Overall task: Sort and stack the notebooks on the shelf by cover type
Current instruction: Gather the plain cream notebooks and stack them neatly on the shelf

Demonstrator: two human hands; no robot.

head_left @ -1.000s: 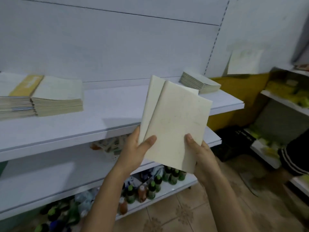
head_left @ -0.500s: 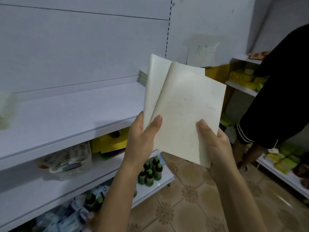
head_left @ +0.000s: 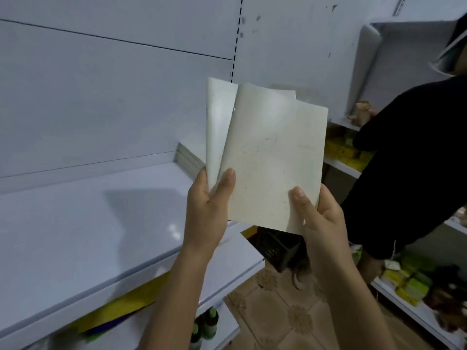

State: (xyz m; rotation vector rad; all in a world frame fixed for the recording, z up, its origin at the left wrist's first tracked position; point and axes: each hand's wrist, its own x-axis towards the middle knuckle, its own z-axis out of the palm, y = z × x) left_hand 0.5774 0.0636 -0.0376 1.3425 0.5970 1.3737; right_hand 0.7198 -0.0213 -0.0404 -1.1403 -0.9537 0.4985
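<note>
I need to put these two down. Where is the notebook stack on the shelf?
Head view, centre: the notebook stack lies at the back of the white shelf, against the rear panel, partly hidden behind the held notebooks.

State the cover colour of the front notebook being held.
The front notebook is plain off-white, faintly smudged; head view.

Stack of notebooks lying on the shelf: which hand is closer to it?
Left. The left hand is just below the stack in the picture, holding two pale notebooks; the right hand holds them farther right.
</note>
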